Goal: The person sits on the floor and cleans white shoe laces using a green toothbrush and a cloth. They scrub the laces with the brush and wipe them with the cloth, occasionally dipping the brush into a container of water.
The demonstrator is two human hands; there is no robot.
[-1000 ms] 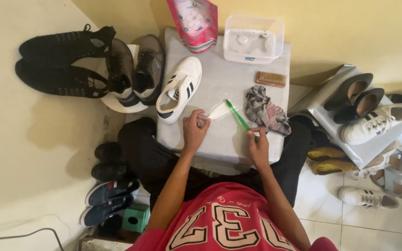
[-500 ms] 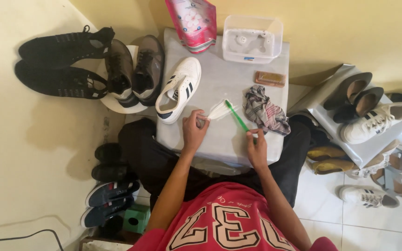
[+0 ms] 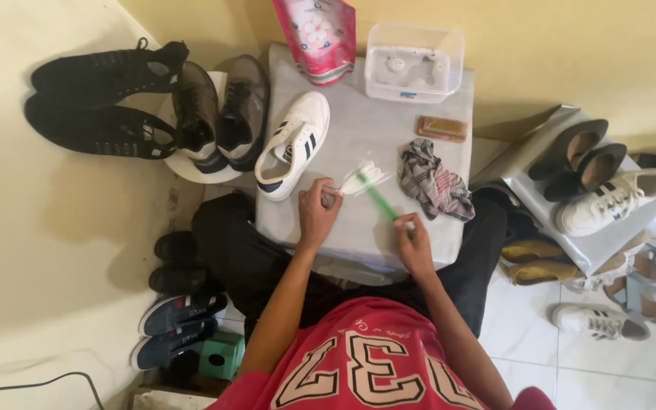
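My right hand grips the handle end of a green toothbrush over the small grey table. My left hand pinches something white at the brush's head; whether it is wrapping or bristles is unclear. A white sneaker with dark stripes lies just left of my left hand. Right of the brush sits a crumpled checked rag.
At the table's back are a pink pouch, a clear plastic tub and a brown brush block. Black and brown shoes lie at the left; more shoes sit on a box at the right.
The white piece at the brush head is blurred now and looks spread out. Both hands stay where they were.
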